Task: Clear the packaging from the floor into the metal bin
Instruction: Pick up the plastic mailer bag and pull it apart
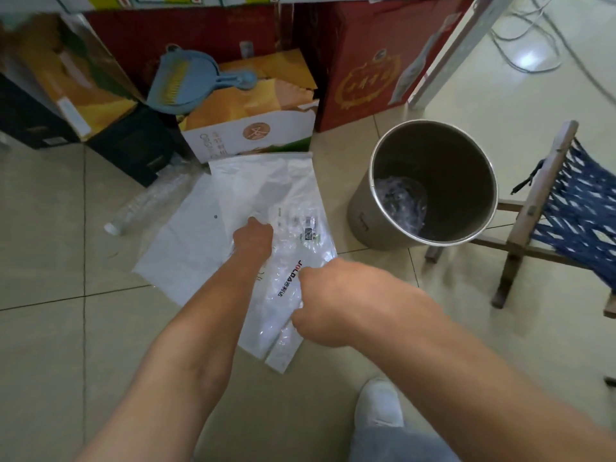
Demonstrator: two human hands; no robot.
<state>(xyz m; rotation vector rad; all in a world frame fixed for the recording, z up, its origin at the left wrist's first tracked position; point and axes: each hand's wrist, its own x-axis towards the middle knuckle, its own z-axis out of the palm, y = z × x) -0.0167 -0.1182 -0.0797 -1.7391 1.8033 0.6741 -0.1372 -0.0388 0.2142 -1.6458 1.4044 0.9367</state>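
1. Nearest, a white shoe (378, 403) stands on the tiled floor (66, 328), and both bare forearms reach forward and down from the bottom of the view.
2. Next, the right hand (320, 308) is curled into a fist on the near part of the clear printed bag (286, 281), pinching its crinkled film.
3. Further on, the left hand (254, 240) is also closed, gripping the same bag where it overlaps the white mailer bags (266, 185), which lie flat on the floor, wrinkled and thin.
4. Left of them, a clear plastic bottle (146, 205) lies on its side, untouched.
5. To the right, the metal bin (363, 201) stands upright just beside the mailers, with some clear crumpled plastic already at its bottom.
6. Judged from this, the job looks partly done: something is in the bin, while the bags and the bottle remain on the floor.
7. Farthest back, cardboard boxes (250, 128) and a blue dustpan (183, 85) line the wall.
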